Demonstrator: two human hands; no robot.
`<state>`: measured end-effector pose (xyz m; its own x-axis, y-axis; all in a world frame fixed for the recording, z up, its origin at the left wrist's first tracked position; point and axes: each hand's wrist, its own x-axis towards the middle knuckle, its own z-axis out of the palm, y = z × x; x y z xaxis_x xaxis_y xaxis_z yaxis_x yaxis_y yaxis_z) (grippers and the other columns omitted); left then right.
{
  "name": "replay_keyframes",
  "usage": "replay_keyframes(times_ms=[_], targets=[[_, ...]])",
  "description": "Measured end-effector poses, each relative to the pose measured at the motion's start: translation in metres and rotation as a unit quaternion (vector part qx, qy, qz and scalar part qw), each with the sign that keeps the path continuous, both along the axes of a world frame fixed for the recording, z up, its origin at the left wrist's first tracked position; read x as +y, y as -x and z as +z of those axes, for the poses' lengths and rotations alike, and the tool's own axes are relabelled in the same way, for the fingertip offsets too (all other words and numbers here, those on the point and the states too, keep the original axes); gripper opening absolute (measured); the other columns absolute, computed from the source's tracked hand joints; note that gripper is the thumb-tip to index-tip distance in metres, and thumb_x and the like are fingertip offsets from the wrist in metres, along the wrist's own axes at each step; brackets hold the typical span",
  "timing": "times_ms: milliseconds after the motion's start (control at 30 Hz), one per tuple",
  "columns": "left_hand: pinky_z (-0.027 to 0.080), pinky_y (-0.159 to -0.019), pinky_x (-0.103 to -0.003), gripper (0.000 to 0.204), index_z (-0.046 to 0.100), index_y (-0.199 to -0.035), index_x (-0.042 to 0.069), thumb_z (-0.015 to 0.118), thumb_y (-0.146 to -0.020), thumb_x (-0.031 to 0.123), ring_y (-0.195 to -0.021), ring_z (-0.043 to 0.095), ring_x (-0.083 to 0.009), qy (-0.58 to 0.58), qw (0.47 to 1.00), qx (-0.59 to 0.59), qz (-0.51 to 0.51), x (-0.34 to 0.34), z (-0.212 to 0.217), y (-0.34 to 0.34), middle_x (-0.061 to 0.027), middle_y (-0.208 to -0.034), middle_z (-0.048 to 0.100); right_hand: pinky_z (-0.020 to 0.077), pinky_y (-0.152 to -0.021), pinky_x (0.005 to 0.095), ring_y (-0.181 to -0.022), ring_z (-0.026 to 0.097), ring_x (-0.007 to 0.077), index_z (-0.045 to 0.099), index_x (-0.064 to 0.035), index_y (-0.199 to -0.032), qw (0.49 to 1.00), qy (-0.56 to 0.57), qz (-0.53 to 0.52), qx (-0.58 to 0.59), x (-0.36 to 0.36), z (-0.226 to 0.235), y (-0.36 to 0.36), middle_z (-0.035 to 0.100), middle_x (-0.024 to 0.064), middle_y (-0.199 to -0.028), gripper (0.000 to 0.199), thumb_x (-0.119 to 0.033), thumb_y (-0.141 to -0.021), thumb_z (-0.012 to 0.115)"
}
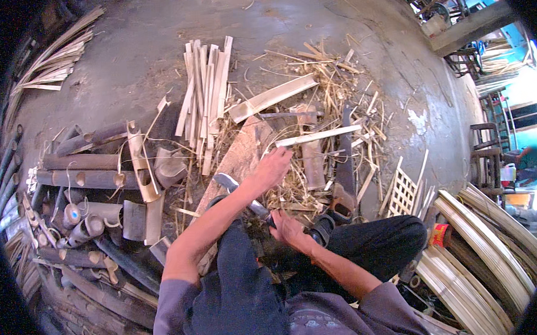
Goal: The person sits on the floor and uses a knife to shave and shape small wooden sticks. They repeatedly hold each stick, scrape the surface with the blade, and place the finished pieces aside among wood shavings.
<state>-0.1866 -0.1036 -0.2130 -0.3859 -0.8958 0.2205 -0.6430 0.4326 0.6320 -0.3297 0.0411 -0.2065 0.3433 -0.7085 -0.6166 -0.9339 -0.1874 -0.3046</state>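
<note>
Head view. We note the left hand (272,167) stretched forward, its fingers closed over the near end of a pale bamboo strip (318,135) that runs from the hand toward the far right, lying across a wooden block (238,163) set on the floor (155,46). The right hand (287,228) sits nearer the body, wrapped shut around the handle of a chopping knife (228,182), whose broad blade points left and away, passing beneath the left forearm.

We judge the strip light, stiff along its length but springy, and prone to splitting along the grain; its cut edges look sharp. The sound place to hold it is the end nearest the body, where the left hand already has it. The knife appears heavy at the blade and is best taken by the handle only.

To the left lie dark bamboo tube sections (83,175). Beyond the block, a bundle of cut slats (205,98) and loose shavings (337,92). At the right, curved pale strips (481,242) are stacked beside a small lattice panel (403,191).
</note>
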Motion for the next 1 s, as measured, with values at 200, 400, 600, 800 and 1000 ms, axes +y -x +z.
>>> replay_keyframes(times_ms=[200,400,600,800,1000], targets=[[0.045,-0.086,-0.042,0.031,0.053,-0.113,0.0,0.053,-0.084,0.008,-0.106,0.054,-0.028,0.094,0.975,-0.178,0.097,-0.061,-0.046,0.063,-0.0136,-0.108,0.057,0.0443,-0.088,0.0443,-0.104,0.054,0.0405,0.044,-0.0059,-0.124,0.976,0.009,-0.051,-0.212,0.044,-0.04,0.041,0.057,0.0206,-0.109,0.054,-0.037,-0.084,0.062],[0.048,-0.08,-0.045,0.04,0.053,-0.117,0.002,0.06,-0.083,0.022,-0.099,0.061,-0.0314,-0.135,0.99,0.025,0.029,-0.036,-0.031,0.044,-0.0175,-0.107,0.061,0.0443,-0.092,0.0494,-0.109,0.055,0.0438,0.029,-0.0137,-0.143,0.975,-0.032,-0.083,-0.205,0.04,0.001,0.026,0.057,0.0249,-0.12,0.072,-0.046,-0.086,0.058],[0.05,-0.076,-0.034,0.032,0.054,-0.114,0.003,0.06,-0.092,0.025,-0.08,0.06,-0.0185,-0.186,0.938,0.292,0.027,0.017,0.141,-0.034,-0.0076,-0.085,0.062,0.0448,-0.062,0.0293,-0.07,0.054,0.0135,0.053,-0.0034,-0.111,0.925,-0.043,-0.223,-0.305,0.019,0.001,0.017,0.056,0.0041,-0.077,0.031,-0.022,-0.087,0.06],[0.052,-0.085,-0.032,0.043,0.048,-0.123,-0.003,0.062,-0.092,0.023,-0.093,0.064,-0.0166,-0.105,0.825,0.495,0.25,0.023,0.146,-0.104,-0.0118,-0.102,0.067,0.0414,-0.05,0.0398,-0.053,0.053,0.0271,0.049,-0.0025,-0.111,0.895,0.204,-0.251,-0.309,-0.005,0.033,0.018,0.051,0.0118,-0.062,0.036,-0.018,-0.081,0.061],[0.05,-0.091,-0.035,0.037,0.048,-0.123,-0.002,0.053,-0.097,0.025,-0.107,0.06,-0.0224,-0.136,0.773,0.521,0.335,0.073,0.094,-0.153,-0.0153,-0.111,0.063,0.0477,-0.086,0.0473,-0.102,0.059,0.0417,0.033,-0.0125,-0.143,0.914,0.192,-0.22,-0.281,-0.009,0.092,0.018,0.06,0.0231,-0.115,0.062,-0.025,-0.088,0.059]])
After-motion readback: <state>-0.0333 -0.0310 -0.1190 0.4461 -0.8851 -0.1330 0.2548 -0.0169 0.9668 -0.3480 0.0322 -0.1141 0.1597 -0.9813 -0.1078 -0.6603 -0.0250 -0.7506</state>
